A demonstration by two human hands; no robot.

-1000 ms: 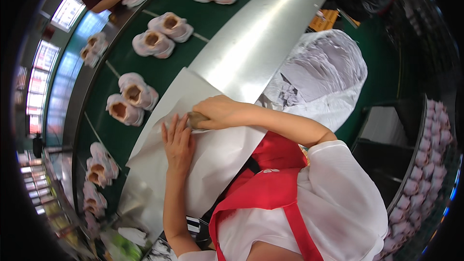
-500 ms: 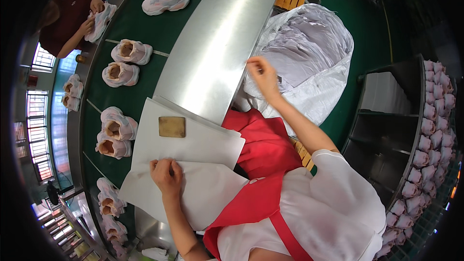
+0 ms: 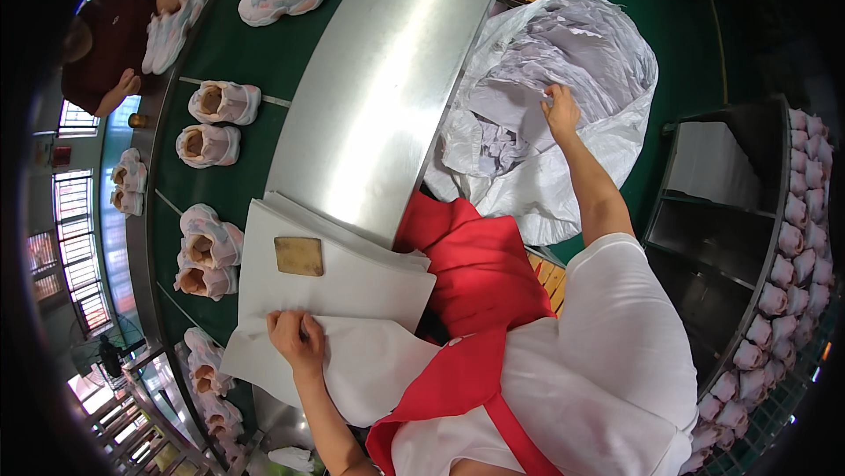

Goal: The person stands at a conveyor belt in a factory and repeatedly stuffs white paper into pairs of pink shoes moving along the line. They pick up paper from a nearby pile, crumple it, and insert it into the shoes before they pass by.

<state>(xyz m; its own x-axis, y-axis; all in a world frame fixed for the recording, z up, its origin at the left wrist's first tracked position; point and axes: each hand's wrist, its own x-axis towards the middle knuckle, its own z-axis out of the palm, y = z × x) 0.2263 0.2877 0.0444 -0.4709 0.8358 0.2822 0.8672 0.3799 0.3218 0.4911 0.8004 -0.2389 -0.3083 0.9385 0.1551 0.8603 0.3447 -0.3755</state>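
Note:
My left hand (image 3: 297,340) is closed on the edge of a white sheet (image 3: 374,361), which hangs down toward my lap. Under and beyond it lies a stack of white sheets (image 3: 264,278), overlapping the metal table. A flat, brass-coloured block (image 3: 299,256) rests on the stack, beyond my left hand. Off to the right, my right hand (image 3: 562,113) reaches over a large white sack, its fingers bent but apart. Thin, crumpled lilac-grey paper (image 3: 590,62) fills the sack, and the fingertips are close to it; whether they touch it I cannot tell.
The bare metal table (image 3: 370,80) runs away from me. Left of it, a green conveyor belt (image 3: 264,58) carries pairs of pale sneakers (image 3: 211,146). A co-worker (image 3: 114,36) handles shoes across the belt. To the right stand the white sack (image 3: 550,216) and a dark shelf rack (image 3: 704,238).
My right hand has moved from the table edge out over the sack. My left hand stays on the sheet. Shoes and block appear slightly shifted as the view turned.

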